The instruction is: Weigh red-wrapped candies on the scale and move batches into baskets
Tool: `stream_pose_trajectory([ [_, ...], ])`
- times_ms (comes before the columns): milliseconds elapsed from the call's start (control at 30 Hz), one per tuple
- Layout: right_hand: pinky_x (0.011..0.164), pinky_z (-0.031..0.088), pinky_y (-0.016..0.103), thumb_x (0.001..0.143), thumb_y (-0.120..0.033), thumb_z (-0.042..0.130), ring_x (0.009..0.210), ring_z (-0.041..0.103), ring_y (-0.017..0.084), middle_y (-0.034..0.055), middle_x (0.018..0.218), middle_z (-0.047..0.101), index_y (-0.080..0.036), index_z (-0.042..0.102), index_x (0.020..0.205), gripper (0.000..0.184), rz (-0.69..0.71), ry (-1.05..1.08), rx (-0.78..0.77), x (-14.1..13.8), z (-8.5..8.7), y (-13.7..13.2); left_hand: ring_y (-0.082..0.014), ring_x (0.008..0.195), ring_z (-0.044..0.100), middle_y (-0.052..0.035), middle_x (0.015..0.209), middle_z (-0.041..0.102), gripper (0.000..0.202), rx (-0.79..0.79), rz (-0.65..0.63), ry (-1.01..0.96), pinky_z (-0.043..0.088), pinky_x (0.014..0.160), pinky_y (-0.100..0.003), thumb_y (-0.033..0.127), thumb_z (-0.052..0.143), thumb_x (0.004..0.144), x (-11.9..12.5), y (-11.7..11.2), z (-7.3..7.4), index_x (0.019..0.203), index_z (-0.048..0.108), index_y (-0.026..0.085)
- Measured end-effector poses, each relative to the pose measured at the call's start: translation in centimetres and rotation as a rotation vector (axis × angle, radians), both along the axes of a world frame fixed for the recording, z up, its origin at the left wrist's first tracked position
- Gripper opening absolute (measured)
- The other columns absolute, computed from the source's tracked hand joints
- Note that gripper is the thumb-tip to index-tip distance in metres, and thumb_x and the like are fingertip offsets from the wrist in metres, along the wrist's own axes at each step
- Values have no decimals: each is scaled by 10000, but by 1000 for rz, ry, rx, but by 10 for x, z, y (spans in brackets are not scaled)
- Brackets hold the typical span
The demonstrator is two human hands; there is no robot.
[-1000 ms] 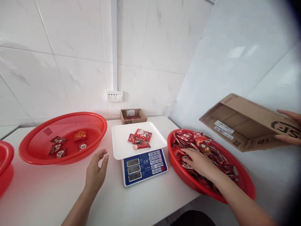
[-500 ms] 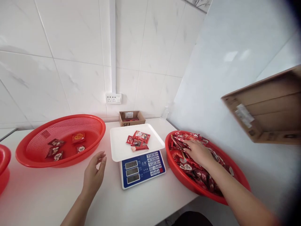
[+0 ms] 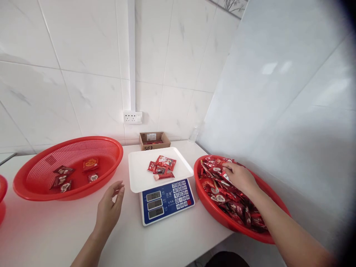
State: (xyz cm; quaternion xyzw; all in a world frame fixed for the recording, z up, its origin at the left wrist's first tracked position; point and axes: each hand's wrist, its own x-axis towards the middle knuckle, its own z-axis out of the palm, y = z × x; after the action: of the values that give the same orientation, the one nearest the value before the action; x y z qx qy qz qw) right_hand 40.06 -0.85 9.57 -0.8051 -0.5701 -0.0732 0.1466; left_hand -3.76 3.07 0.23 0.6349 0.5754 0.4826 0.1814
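Note:
My right hand (image 3: pixel 239 178) reaches into a red plastic basket (image 3: pixel 214 212) heaped with small red snack packets (image 3: pixel 236 207). Its thumb and fingers are closed on one snack packet (image 3: pixel 227 177), partly hidden by the hand. My left hand (image 3: pixel 109 205) hovers over the table, left of the digital scale (image 3: pixel 168 218), its fingers loosely bent, apart from the thumb, and holding nothing. Several red packets (image 3: pixel 161 170) lie in a small pile on the scale's white tray (image 3: pixel 140 178). Its display is lit with digits, hard to read fully.
Left of the scale stands another red basket (image 3: pixel 30 194) with several packets inside. Part of a further red basket (image 3: pixel 2 200) shows at the left edge. A small cardboard box (image 3: pixel 155 137) sits behind the scale, below a wall socket (image 3: pixel 132 117). A pale wall rises on the right.
A large cardboard box at the right has left the view. My right hand has shifted slightly and its fingers have closed on a packet. My left hand stays nearly in place.

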Motion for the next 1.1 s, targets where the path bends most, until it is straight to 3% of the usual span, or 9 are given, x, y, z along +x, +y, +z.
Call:
stream_pose_trajectory([
  [200,815,439,336,834,-299,367,946,613,224,57,1027,677,-208,619,986,308,-36,74,71,-1,10,0,-241,848,656,-109,1031,665,437,-10,-9,-11,544,629,-325,528,428,813,1,-1,0,1046,566,185],
  [333,788,445,330,800,-359,418,886,627,227,33,930,699,-225,637,889,272,-1,258,120,-16,18,5,-231,852,654,-110,1019,664,418,3,-19,-47,540,686,-342,509,440,819,2,0,-1,1041,563,177],
  [533,658,458,295,767,-383,472,706,638,194,2,719,695,-225,638,781,230,210,612,63,-70,14,33,-230,880,648,-107,1031,655,373,11,-40,-71,534,732,-367,475,440,842,3,-1,-3,1039,568,185],
  [767,604,447,230,768,-302,487,745,646,151,49,815,707,-172,626,798,193,225,822,-94,-129,3,71,-224,917,642,-107,1053,646,354,34,-43,-96,532,756,-364,454,444,855,1,-1,-5,1048,569,185],
  [967,649,482,277,811,-331,444,734,655,167,79,877,708,-153,637,901,278,257,786,-137,-148,-8,90,-218,935,633,-109,1051,646,326,33,-52,-82,530,768,-360,421,436,867,1,0,-4,1041,566,178],
  [1100,852,444,366,795,-301,473,891,620,209,102,1036,654,-154,628,1028,316,319,630,-73,-152,-14,87,-212,946,630,-106,1052,646,313,33,-51,-81,523,795,-364,409,435,871,1,-1,-4,1044,563,181],
])
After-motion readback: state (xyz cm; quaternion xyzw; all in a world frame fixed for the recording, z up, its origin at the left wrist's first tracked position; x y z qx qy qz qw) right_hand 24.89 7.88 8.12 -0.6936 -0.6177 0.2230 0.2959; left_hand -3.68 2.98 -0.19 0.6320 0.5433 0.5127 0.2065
